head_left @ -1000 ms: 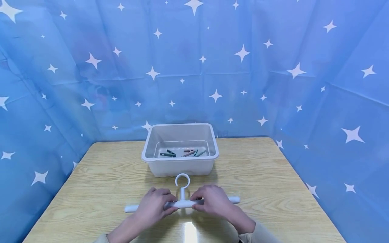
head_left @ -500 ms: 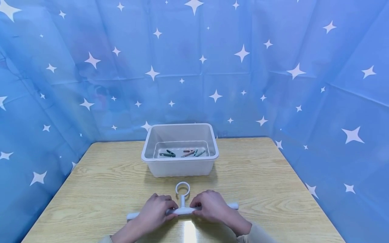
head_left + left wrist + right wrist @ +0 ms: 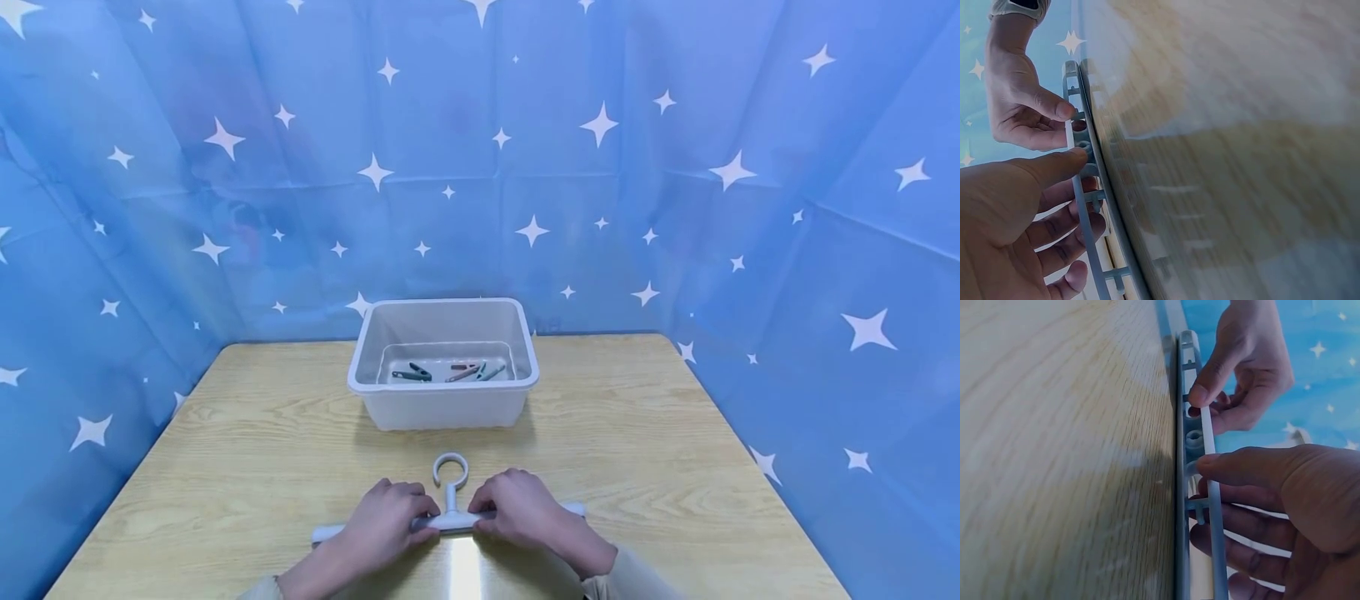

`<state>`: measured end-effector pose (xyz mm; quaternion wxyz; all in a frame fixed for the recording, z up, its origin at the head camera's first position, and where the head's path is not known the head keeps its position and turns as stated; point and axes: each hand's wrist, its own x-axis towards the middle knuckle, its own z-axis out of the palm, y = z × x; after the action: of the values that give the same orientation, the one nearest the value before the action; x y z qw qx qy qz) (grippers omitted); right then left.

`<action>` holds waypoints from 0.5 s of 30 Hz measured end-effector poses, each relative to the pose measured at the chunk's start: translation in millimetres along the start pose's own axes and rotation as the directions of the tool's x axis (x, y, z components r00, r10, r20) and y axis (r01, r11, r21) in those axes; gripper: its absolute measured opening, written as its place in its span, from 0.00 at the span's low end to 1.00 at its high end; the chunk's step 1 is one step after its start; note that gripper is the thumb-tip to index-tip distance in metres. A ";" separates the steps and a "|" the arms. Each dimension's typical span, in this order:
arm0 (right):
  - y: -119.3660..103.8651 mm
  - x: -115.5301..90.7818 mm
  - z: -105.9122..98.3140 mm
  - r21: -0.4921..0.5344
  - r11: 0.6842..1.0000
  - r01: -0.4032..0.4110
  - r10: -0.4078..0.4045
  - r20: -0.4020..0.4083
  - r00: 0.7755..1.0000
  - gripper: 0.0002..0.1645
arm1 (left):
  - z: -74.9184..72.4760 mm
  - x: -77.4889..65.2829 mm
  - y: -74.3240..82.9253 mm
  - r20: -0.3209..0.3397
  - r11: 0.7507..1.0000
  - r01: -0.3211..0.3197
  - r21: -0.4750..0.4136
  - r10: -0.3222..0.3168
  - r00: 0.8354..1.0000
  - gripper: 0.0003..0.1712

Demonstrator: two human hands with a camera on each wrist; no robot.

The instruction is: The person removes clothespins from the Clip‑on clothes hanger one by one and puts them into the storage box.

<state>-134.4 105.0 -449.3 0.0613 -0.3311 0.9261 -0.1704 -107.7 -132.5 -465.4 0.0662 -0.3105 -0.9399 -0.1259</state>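
Observation:
A white hanger (image 3: pixel 452 522) with a straight bar and a round open hook lies crosswise near the front of the table, in the head view. My left hand (image 3: pixel 382 525) pinches the bar just left of the hook's stem. On the right of the stem, my right hand (image 3: pixel 521 512) pinches it between thumb and fingers. Both wrist views show the hanger's hollow, ribbed underside, with its lower edge at the tabletop and both thumbs on the near edge. Curled fingers reach behind the bar (image 3: pixel 1092 237). Parts of the bar are hidden under the hands in the head view.
A white plastic tub (image 3: pixel 444 387) stands behind the hanger. Several clothespins lie on its floor, including a dark green one (image 3: pixel 411 373) and a reddish one (image 3: pixel 462 375). The wooden tabletop (image 3: pixel 637 433) is bordered by a blue star-patterned curtain (image 3: pixel 450 125).
Both hands have brought the hanger down and slightly toward me, away from the tub. Over the last half second, the hanger and hands have hardly moved; the head view has shifted slightly.

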 end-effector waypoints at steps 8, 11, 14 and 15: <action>-0.5 -0.4 -4.1 -0.005 1.000 0.017 -0.017 -0.009 1.000 0.12 | -4.2 -0.1 0.5 0.005 1.000 0.001 0.019 -0.001 1.000 0.12; 0.6 2.6 -12.4 -0.007 1.000 0.023 -0.023 -0.027 0.999 0.15 | -9.5 3.4 -1.2 -0.015 0.999 0.003 0.037 -0.003 1.000 0.15; 2.9 6.3 -24.9 -0.017 0.999 0.027 -0.028 -0.060 0.998 0.17 | -19.2 8.7 -3.5 -0.062 0.998 0.014 0.067 -0.010 0.998 0.17; 3.9 7.5 -29.9 -0.017 1.000 0.025 -0.026 -0.074 0.997 0.18 | -23.3 10.6 -4.7 -0.082 0.996 0.023 0.081 -0.016 0.996 0.18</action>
<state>-149.3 111.3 -422.7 0.0219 -0.3370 0.9247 -0.1760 -117.9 -136.6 -441.9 0.1160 -0.2930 -0.9437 -0.1004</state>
